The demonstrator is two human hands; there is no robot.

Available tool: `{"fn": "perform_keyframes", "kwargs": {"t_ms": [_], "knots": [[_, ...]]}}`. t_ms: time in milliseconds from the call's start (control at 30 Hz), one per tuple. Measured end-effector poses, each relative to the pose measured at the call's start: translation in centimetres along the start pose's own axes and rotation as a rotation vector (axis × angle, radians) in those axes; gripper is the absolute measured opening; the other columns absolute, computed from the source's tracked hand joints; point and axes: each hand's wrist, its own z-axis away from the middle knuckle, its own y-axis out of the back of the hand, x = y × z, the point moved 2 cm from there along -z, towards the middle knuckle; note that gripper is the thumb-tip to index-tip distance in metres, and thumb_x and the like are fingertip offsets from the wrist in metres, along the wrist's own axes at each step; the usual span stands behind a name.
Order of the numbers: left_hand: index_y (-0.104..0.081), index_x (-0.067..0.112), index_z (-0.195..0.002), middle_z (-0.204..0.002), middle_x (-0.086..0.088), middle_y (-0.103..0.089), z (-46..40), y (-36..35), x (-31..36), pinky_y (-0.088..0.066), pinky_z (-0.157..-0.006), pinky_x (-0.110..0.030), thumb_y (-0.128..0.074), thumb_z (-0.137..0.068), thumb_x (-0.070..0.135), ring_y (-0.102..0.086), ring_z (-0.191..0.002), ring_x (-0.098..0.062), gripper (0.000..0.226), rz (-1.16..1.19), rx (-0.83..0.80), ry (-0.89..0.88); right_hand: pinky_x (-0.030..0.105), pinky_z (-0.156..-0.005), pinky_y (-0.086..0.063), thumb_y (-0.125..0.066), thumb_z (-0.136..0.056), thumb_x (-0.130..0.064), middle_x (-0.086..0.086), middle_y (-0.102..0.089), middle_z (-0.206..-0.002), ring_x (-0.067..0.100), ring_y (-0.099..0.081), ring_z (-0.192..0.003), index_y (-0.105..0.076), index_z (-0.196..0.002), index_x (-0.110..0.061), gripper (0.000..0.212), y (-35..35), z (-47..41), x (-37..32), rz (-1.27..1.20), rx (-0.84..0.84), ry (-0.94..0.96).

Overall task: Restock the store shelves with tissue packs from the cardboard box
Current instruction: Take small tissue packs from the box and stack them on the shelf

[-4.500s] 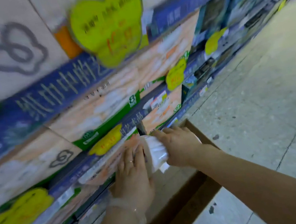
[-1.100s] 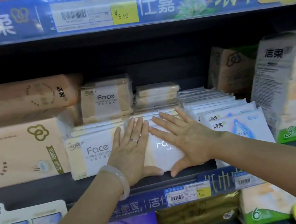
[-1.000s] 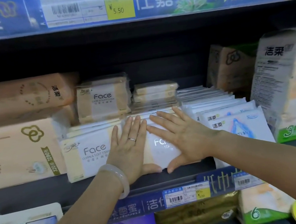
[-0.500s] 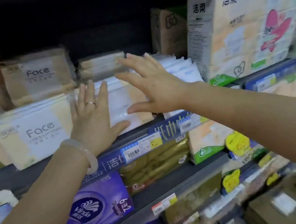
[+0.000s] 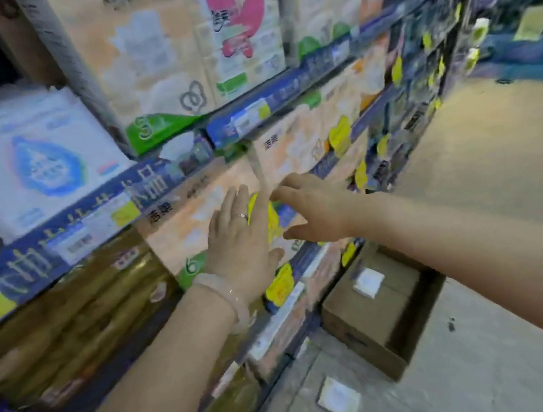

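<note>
1. While both arms reach toward the shelves (image 5: 283,97), my left hand (image 5: 239,244) is spread flat, fingers straight and together, holding nothing; whether it touches the peach pack (image 5: 195,215) behind it I cannot tell through the blur.
2. Just to its right, my right hand (image 5: 312,209) is also open and empty, fingers extended, thumb apart, in front of a yellow tag (image 5: 264,217).
3. Half a second ago both palms were up at the white Face packs on the shelf above; now they are lower, before the peach packs, and the view has swung right and down.
4. Counted: two hands, one ring, one bracelet (image 5: 233,297); one cardboard box (image 5: 373,310) on the floor at the shelf foot, lower right; one white pack (image 5: 368,282) lying on it, and another (image 5: 338,399) on the floor beside.
</note>
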Motion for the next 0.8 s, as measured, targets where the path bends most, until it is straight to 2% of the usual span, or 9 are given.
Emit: {"fn": "perform_keyframes", "kwargs": {"t_ms": [100,233,333,400,633,800], "knots": [[0.006,0.018,-0.148,-0.157,-0.007,0.013,-3.7,-5.6,5.7,-0.005,-0.118,-0.043,-0.051,-0.091,0.043,0.012,-0.144,-0.025,0.085,0.005,-0.112,-0.002,0.042,-0.102,-0.038,-0.061,-0.089,-0.039,0.014,-0.036,-0.138,0.033,-0.039,-0.127,-0.032,-0.143,-0.012,0.067,-4.6,4.3,8.5,-0.088,-0.16,-0.188],[0.004,0.019,-0.148,-0.157,-0.008,0.011,-7.2,-12.3,12.8,-0.007,-0.118,-0.042,-0.05,-0.092,0.038,0.01,-0.145,-0.026,0.08,0.049,-0.239,-0.001,0.043,-0.103,-0.04,-0.064,-0.085,-0.04,0.013,-0.035,-0.138,0.033,-0.037,-0.129,-0.032,-0.142,-0.014,0.071,-10.0,9.7,18.7,-0.163,-0.282,-0.416],[0.013,0.023,-0.147,-0.156,-0.005,0.017,-8.7,-16.7,16.8,-0.005,-0.118,-0.047,-0.052,-0.092,0.037,0.015,-0.144,-0.025,0.086,0.117,-0.369,0.023,0.042,-0.102,-0.04,-0.064,-0.085,-0.04,0.013,-0.038,-0.135,0.034,-0.037,-0.127,-0.039,-0.135,-0.014,0.062,-13.1,12.5,24.2,-0.179,-0.361,-0.492],[0.012,0.022,-0.147,-0.156,-0.003,0.019,-10.0,-19.5,18.5,-0.004,-0.117,-0.05,-0.052,-0.092,0.037,0.018,-0.143,-0.025,0.086,0.126,-0.446,0.033,0.043,-0.102,-0.039,-0.061,-0.087,-0.041,0.013,-0.035,-0.137,0.034,-0.036,-0.127,-0.037,-0.136,-0.016,0.06,-14.9,13.2,27.0,-0.196,-0.414,-0.532],[0.01,0.021,-0.148,-0.156,-0.006,0.018,-18.8,-28.0,20.9,-0.002,-0.118,-0.046,-0.051,-0.092,0.038,0.015,-0.143,-0.027,0.084,0.142,-0.553,0.054,0.041,-0.106,-0.036,-0.059,-0.09,-0.036,0.013,-0.03,-0.143,0.033,-0.034,-0.13,-0.026,-0.144,-0.014,0.068,-21.6,10.1,35.6,-0.259,-0.534,-0.611],[0.008,0.019,-0.148,-0.156,-0.007,0.017,-27.5,-36.9,21.3,-0.001,-0.117,-0.041,-0.047,-0.093,0.038,0.016,-0.143,-0.026,0.08,0.133,-0.586,0.048,0.042,-0.107,-0.037,-0.06,-0.089,-0.038,0.01,-0.034,-0.142,0.03,-0.035,-0.13,-0.034,-0.139,-0.016,0.061,-30.6,5.1,42.2,-0.341,-0.598,-0.679]]}}
